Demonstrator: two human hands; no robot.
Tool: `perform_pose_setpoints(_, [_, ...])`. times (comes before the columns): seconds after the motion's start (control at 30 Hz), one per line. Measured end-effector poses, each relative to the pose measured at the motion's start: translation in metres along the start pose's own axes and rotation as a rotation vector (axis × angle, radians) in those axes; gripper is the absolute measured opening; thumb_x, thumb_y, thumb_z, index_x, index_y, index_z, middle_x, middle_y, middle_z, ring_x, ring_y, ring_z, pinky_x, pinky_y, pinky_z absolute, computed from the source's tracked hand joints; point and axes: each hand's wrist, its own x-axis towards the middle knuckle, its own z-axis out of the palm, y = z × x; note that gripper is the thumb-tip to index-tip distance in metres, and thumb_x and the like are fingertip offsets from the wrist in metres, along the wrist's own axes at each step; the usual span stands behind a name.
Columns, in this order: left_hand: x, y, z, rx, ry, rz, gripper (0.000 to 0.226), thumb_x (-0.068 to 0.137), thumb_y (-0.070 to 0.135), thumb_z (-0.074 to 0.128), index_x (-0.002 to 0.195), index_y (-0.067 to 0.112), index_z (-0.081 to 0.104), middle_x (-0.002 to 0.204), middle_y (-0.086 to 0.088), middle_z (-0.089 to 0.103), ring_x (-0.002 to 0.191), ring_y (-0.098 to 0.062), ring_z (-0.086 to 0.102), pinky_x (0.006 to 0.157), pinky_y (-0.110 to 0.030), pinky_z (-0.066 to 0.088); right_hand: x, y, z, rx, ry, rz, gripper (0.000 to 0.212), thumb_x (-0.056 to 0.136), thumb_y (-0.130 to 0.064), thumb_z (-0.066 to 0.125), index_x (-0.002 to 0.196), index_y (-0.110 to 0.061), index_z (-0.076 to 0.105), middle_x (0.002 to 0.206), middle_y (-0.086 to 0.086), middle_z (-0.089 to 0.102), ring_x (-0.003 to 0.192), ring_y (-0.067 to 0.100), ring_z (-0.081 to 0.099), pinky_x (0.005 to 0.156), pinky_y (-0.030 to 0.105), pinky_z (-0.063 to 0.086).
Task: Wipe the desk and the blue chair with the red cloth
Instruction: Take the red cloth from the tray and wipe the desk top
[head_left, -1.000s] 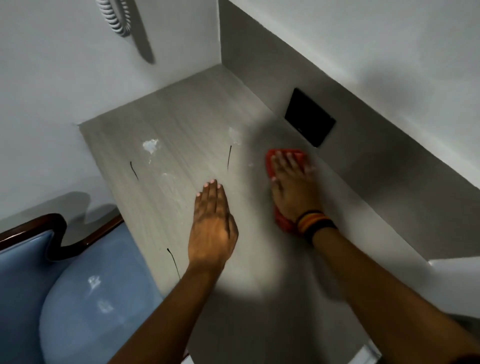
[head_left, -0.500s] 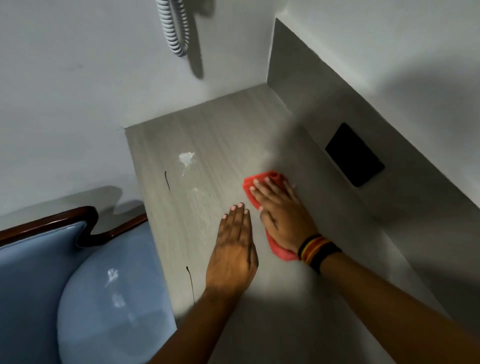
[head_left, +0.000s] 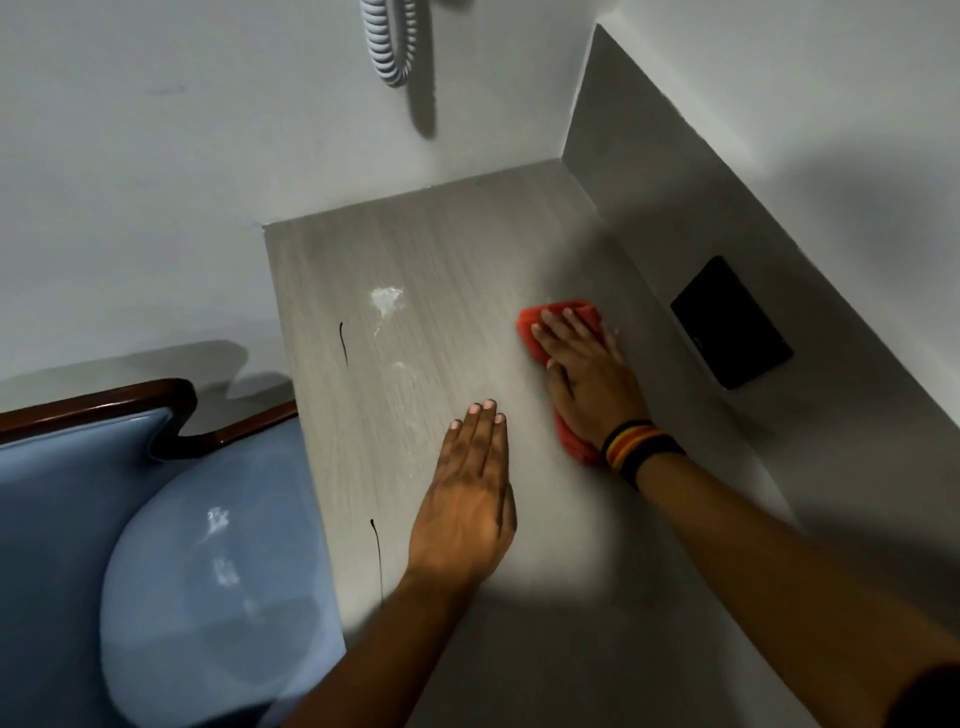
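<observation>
Red cloth (head_left: 563, 332) is pressed flat against the pale wood-grain desk (head_left: 452, 249) under the right hand (head_left: 587, 379), fingers spread open, palm down. Beside that hand, nearer the desk's edge, the left hand (head_left: 467, 499) is laid flat and empty. Beyond its fingertips a white smear (head_left: 387, 300) is seen. Past the edge stands the blue chair (head_left: 208, 597).

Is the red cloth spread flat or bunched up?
Flat: the red cloth lies pressed on the grey wood-grain desk under the right hand, edges showing beyond fingertips and wrist.
</observation>
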Motion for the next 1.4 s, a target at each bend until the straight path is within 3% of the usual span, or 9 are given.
perform_pose_setpoints(0.3, [0.0,0.003,-0.002,-0.003,-0.044,-0.015,0.068,0.105,0.02,0.035,0.168,0.008,0.014,0.178,-0.01,0.008,0.166,-0.023,0.003,0.137,-0.043,0.012,-0.004,-0.003,0.002,-0.023,0.0,-0.002,0.058,0.105,-0.027,0.032,0.162,-0.023,0.03,0.173,-0.004,0.022,0.162,0.02,0.016,0.132,0.053,0.007])
perform_pose_setpoints(0.47, [0.001,0.004,-0.005,0.01,0.011,0.022,0.064,0.1,0.015,0.047,0.161,0.0,0.034,0.171,-0.018,0.03,0.162,-0.031,0.025,0.131,-0.049,0.03,-0.064,-0.005,0.03,-0.02,-0.004,-0.193,0.058,0.102,-0.032,0.029,0.16,-0.029,0.032,0.171,-0.007,0.029,0.16,0.018,0.023,0.131,0.049,0.011])
perform_pose_setpoints(0.63, [0.003,0.003,-0.001,0.042,0.001,-0.003,0.068,0.101,0.02,0.037,0.166,0.006,0.023,0.176,-0.012,0.019,0.165,-0.026,0.013,0.134,-0.045,0.019,0.055,0.013,-0.004,0.01,0.077,0.22,0.06,0.103,-0.026,0.036,0.162,-0.02,0.03,0.173,-0.003,0.025,0.161,0.023,0.018,0.131,0.056,0.008])
perform_pose_setpoints(0.8, [0.001,0.006,-0.004,0.031,-0.046,-0.022,0.069,0.104,0.02,0.036,0.168,0.009,0.013,0.177,-0.01,0.007,0.165,-0.024,0.001,0.136,-0.042,0.009,0.002,-0.021,0.023,-0.009,0.026,-0.149,0.061,0.101,-0.032,0.026,0.16,-0.021,0.034,0.169,0.0,0.033,0.159,0.022,0.027,0.13,0.056,0.017])
perform_pose_setpoints(0.93, [0.001,0.005,-0.003,0.003,-0.095,-0.012,0.071,0.104,0.023,0.028,0.168,0.013,-0.003,0.177,-0.004,-0.012,0.164,-0.022,-0.015,0.136,-0.043,0.003,0.051,0.035,0.004,0.026,0.073,0.132,0.059,0.104,-0.029,0.033,0.162,-0.022,0.031,0.172,-0.003,0.025,0.161,0.022,0.02,0.13,0.058,0.012])
perform_pose_setpoints(1.03, [0.003,0.005,-0.001,0.018,-0.05,-0.012,0.071,0.102,0.026,0.034,0.168,0.01,0.014,0.178,-0.008,0.008,0.165,-0.025,0.005,0.134,-0.047,0.015,0.121,0.037,-0.008,-0.019,0.134,0.261,0.06,0.104,-0.025,0.037,0.163,-0.018,0.029,0.172,0.0,0.026,0.16,0.024,0.022,0.13,0.055,0.013])
perform_pose_setpoints(1.17, [0.004,0.006,0.0,0.071,0.014,-0.006,0.069,0.094,0.024,0.044,0.16,0.006,0.04,0.17,-0.012,0.037,0.158,-0.027,0.035,0.126,-0.047,0.033,0.148,-0.025,0.001,-0.012,0.104,0.043,0.062,0.099,-0.027,0.035,0.16,-0.018,0.036,0.17,0.001,0.033,0.158,0.026,0.028,0.13,0.056,0.013])
perform_pose_setpoints(1.3, [0.002,0.007,-0.01,-0.046,-0.027,-0.006,0.071,0.101,0.018,0.041,0.167,0.01,0.017,0.175,-0.005,0.004,0.165,-0.024,0.009,0.135,-0.045,0.01,0.099,-0.056,0.008,0.257,0.084,-0.12,0.057,0.103,-0.03,0.032,0.156,-0.012,0.044,0.167,0.007,0.037,0.159,0.024,0.027,0.132,0.05,0.01])
perform_pose_setpoints(1.4, [0.019,0.011,-0.026,-0.156,0.17,-0.057,0.067,0.101,0.015,0.042,0.165,0.005,0.024,0.176,-0.011,0.02,0.166,-0.025,0.012,0.136,-0.049,0.016,0.078,-0.018,-0.008,0.569,0.276,0.188,0.045,0.11,-0.019,0.042,0.15,-0.002,0.049,0.163,0.016,0.042,0.156,0.029,0.032,0.132,0.042,0.017])
